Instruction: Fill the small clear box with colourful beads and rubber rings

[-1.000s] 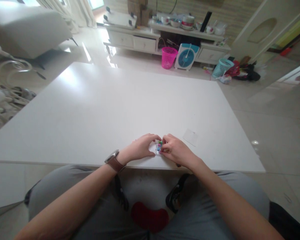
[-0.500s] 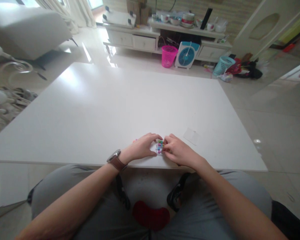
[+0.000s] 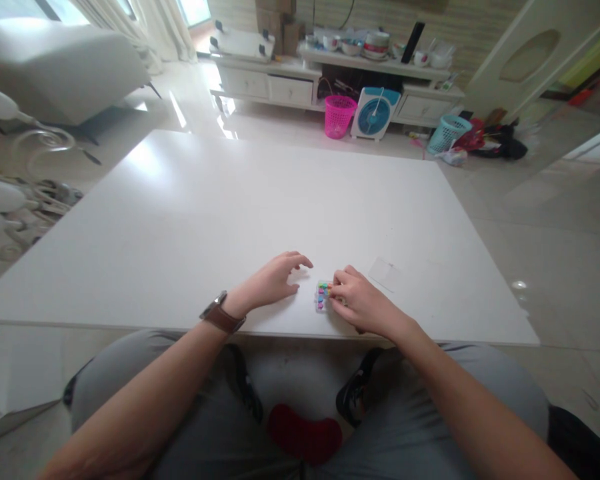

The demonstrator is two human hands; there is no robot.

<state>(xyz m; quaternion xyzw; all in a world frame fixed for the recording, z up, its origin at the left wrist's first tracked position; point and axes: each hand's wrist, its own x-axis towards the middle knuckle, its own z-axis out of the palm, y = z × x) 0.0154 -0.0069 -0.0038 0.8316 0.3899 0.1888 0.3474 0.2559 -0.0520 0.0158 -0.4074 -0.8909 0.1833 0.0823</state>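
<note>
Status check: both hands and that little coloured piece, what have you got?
Left hand off the piece, fingers loose on the white table. Right hand pinching the small multicoloured piece at its right edge. Clear flat sheet lies apart, right.

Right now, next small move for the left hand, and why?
Probably bring the left hand back to the small multicoloured piece. Only the right hand touches it, at its right edge, while the left rests apart on the white table, so the piece looks unsteadied.
</note>
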